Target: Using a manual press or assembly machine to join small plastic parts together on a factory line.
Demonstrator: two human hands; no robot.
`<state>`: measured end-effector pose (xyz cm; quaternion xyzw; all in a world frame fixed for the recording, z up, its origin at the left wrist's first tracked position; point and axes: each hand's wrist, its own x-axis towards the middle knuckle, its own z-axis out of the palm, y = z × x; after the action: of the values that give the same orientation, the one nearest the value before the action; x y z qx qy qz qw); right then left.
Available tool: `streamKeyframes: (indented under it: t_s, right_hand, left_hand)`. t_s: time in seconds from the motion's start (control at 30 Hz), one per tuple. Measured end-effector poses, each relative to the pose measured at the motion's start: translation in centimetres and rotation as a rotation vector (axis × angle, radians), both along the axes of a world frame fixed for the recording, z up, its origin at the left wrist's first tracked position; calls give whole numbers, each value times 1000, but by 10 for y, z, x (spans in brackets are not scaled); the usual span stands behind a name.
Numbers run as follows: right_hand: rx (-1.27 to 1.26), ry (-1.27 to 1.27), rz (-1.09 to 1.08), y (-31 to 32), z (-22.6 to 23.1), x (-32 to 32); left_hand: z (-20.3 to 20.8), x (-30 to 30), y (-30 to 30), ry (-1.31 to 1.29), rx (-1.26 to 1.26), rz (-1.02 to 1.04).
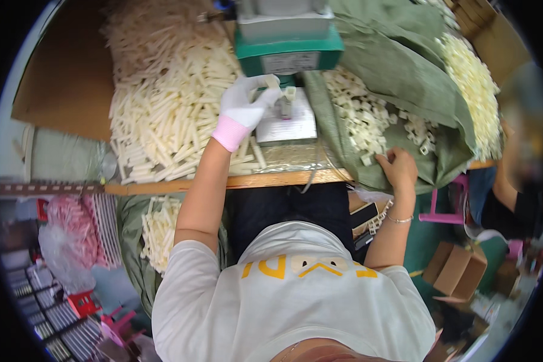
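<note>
My left hand [247, 108], in a white glove with a pink cuff, is closed in a pinch beside the press's work point. A small pale bit shows at its fingertips, too small to make out. Just right of them, a small cream plastic piece [289, 93] sits upright on the fixture over the metal base plate [295, 130]. Above stands the green and grey bench press [292, 51]. My bare right hand [399, 170] rests at the green sack's near edge, thumb and finger apart. Close by its fingertips lie small white plastic clips [363, 130]; its other fingers are partly hidden.
Long cream plastic sticks [169, 108] heap up left of the press, beside a cardboard panel [66, 78]. The green sack [404, 54] spreads at the right, with more pale pieces [470, 90] beyond it. A wooden edge [283, 179] borders the table. Another person [513, 199] is at the far right.
</note>
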<state>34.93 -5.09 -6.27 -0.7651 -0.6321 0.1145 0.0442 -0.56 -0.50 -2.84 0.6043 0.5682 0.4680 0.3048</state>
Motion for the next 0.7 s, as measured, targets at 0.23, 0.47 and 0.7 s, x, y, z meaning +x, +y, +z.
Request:
streamKeyframes:
  t_s: [0.23, 0.47, 0.7]
  right_hand:
    - [389, 435, -121, 17, -25, 38]
    - [872, 337, 10, 30, 15, -11]
    - [467, 1334, 90, 39, 30, -80]
  left_hand:
    - [29, -131, -31, -155, 124, 285]
    - [15, -91, -5, 579, -6, 58]
    - [-2, -46, 41, 1037, -411, -70]
